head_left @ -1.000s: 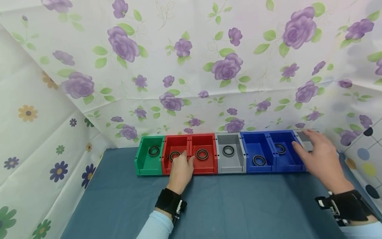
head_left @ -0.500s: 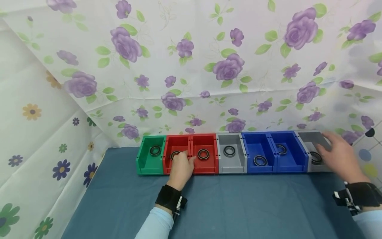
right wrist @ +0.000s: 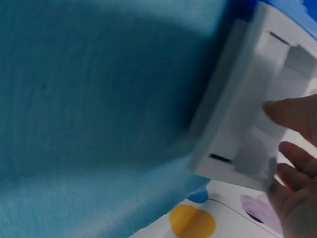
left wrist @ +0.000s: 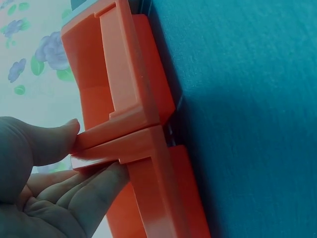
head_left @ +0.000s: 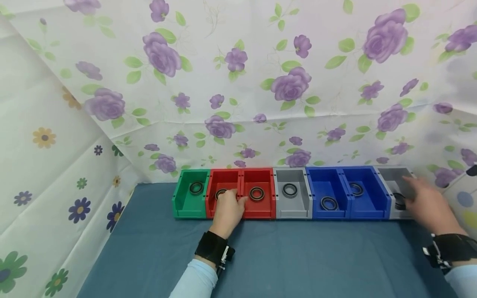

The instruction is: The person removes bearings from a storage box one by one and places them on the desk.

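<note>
My left hand (head_left: 227, 211) pinches the adjoining walls of two red bins, the left red bin (head_left: 223, 176) and the right red bin (head_left: 256, 176). In the left wrist view its thumb and fingers lie on opposite sides of those walls. A dark bearing (head_left: 256, 193) lies in the right red bin; the bearing (head_left: 221, 193) in the left one is partly hidden by that hand. My right hand (head_left: 432, 207), blurred, is at the right side of the end grey bin (head_left: 393, 176), thumb and fingers apart. A dark bearing (head_left: 399, 201) in this bin is partly covered.
The bins form one row along the floral backdrop (head_left: 220, 140). A green bin (head_left: 179, 207), another grey bin (head_left: 290, 176) and two blue bins (head_left: 324, 178) hold one bearing each. Blue cloth (head_left: 298, 256) covers the table. A patterned side sheet (head_left: 466, 207) stands near my right hand.
My right hand has moved right, from over the right blue bin to the end grey bin's right side, uncovering part of that bin. My left hand keeps its place at the red bins.
</note>
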`<state>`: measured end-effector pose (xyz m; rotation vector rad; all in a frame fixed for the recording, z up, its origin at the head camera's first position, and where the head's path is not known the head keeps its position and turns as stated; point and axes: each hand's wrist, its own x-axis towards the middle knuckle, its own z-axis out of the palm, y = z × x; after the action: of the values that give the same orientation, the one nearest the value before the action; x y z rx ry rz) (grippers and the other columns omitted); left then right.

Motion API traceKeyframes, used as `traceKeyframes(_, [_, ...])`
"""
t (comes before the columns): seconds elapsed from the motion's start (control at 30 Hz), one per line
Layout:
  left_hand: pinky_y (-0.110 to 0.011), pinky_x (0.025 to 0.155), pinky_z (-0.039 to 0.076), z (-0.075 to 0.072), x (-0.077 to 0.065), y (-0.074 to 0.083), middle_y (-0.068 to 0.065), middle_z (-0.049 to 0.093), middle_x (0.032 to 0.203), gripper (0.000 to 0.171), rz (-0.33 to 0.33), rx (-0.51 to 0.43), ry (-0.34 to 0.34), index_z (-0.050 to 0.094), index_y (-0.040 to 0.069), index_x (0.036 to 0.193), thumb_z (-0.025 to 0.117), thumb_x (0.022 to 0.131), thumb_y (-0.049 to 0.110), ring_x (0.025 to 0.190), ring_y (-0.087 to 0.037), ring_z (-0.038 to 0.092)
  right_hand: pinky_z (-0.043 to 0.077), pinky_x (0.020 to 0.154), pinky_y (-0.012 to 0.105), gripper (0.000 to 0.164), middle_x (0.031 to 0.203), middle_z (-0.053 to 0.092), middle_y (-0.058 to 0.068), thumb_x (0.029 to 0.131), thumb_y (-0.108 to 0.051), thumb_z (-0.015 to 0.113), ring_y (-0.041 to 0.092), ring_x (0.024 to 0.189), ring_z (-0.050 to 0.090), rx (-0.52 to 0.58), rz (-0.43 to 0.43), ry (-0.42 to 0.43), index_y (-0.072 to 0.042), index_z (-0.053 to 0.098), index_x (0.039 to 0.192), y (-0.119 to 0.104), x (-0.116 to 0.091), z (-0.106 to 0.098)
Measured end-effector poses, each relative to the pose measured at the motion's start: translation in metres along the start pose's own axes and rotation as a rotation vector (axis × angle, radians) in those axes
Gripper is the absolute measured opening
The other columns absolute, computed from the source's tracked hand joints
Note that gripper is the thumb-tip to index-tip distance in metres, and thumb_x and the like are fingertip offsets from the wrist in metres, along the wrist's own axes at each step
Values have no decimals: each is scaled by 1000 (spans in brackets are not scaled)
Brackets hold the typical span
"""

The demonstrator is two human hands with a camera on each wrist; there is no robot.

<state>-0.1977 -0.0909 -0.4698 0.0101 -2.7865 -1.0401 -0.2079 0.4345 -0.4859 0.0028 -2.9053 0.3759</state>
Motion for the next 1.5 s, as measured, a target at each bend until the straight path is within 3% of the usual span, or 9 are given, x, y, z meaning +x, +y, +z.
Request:
traceKeyframes(0.1, [-34,74,49,0,1,1,-16,60,114,44,7,-3,6,57,-1,122,66,87,25,91,-18,62,25,89,66,66,138,27,34,80,2,60,44,133,9,-27,-38,-14,2,33,139,-3,0,3])
traceKeyframes(0.3, [-35,77,48,-1,2,3,-15,60,115,44,8,-2,24,58,-1,121,66,87,26,97,-19,60,16,96,65,59,137,29,33,80,1,56,40,135,3,-11,-103,-99,3,36,136,-2,5,9])
traceKeyframes(0.47, [-32,73,49,-2,2,3,-14,61,113,45,2,-11,4,58,0,121,66,87,28,91,-17,61,27,90,66,59,127,38,36,79,-5,58,51,120,31,-7,-75,-219,9,38,133,1,11,8])
traceKeyframes(0.6, [-26,66,50,-4,3,3,-13,64,104,43,5,-15,7,59,0,120,67,86,26,77,-12,61,38,76,61,56,110,49,34,78,-7,57,47,94,50,-3,-44,-282,13,40,128,0,18,6])
traceKeyframes(0.77, [-23,62,49,-5,3,3,-11,64,98,42,4,-5,4,59,0,119,67,86,26,70,-8,58,41,70,58,52,99,54,32,77,-7,57,38,82,54,-6,-6,-336,16,44,121,1,22,4])
traceKeyframes(0.87, [-23,61,49,-4,4,3,-10,64,95,41,5,-7,5,60,0,118,67,87,26,69,-8,58,40,71,59,51,100,54,33,75,-8,59,42,83,53,-11,2,-346,16,45,119,1,24,3])
traceKeyframes(1.2, [-23,60,49,-3,3,1,-11,65,96,39,8,4,12,61,0,116,67,86,26,68,-8,58,39,74,60,50,104,51,35,77,-10,61,49,91,49,-18,40,-336,17,46,117,0,25,7])
traceKeyframes(1.37, [-21,51,45,-1,3,-2,-8,63,82,38,11,-12,5,61,-1,114,66,87,26,58,-6,54,43,64,52,44,98,56,31,78,-11,62,42,83,54,3,30,-250,14,52,112,-1,19,13])
traceKeyframes(1.5, [-22,46,42,1,2,-5,-5,60,75,37,13,-25,4,61,-1,113,66,87,25,53,-6,51,43,58,48,45,94,57,28,71,-11,67,38,77,55,-3,42,-133,12,55,108,-4,14,14])
